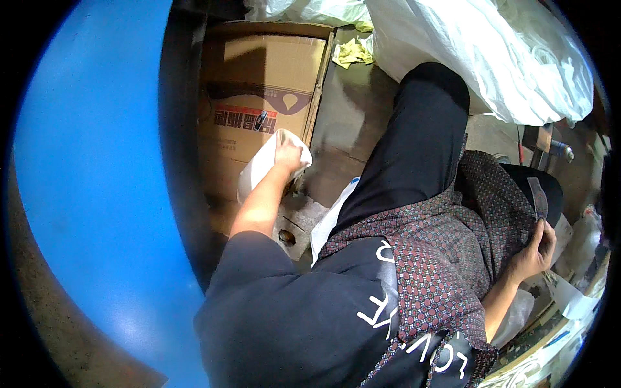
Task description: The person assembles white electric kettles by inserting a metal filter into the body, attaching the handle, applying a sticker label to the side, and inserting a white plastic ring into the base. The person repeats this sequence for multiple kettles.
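My left hand grips the rim of a white tube-shaped container, tilted over an open cardboard box. Some of the fingers are hidden at its mouth. A small dark piece shows against the box's printed cardboard, close to the container; I cannot make out what it is. Over at the right, my right hand pinches the lower end of a thin grey strip between thumb and fingers. The strip stands up in front of my black-clad leg, beside the patterned apron.
A large blue surface runs along the left. Big white plastic sacks bulge at the top right, with a crumpled yellow scrap by them. A grey block with a hole lies below the box. Clear plastic bags crowd the right edge.
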{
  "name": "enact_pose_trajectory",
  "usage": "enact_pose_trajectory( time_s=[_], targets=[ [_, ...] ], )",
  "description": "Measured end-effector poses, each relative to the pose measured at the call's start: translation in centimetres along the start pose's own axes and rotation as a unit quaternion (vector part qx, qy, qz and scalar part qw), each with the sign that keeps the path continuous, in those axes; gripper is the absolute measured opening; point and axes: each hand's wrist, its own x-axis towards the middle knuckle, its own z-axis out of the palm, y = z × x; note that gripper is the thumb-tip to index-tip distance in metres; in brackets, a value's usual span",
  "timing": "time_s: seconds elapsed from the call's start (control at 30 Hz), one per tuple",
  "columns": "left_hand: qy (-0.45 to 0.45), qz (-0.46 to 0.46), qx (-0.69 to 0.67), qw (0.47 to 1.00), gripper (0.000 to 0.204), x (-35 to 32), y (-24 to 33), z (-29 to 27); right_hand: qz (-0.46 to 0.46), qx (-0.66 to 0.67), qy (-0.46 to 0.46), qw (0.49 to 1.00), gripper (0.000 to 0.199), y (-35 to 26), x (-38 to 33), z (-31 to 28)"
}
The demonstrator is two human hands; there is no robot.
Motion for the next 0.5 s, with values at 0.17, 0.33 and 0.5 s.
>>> enact_pose_trajectory(
  time_s=[0.17,0.33,0.5],
  targets=[
    [0.083,0.013,-0.080,0.993,0.037,-2.6,-0.7,8.6,0.005,-0.007,0.005,1.000,0.011,0.2,0.4,0.1],
    [0.366,-0.239,-0.007,0.899,0.031,-3.0,-3.7,8.5,-0.012,0.005,0.009,1.000,0.010,0.6,0.4,0.1],
    [0.022,-0.274,-0.259,0.926,0.031,-4.9,-9.5,8.0,-0.018,0.040,-0.023,0.999,0.004,0.6,0.3,0.2]
  ],
)
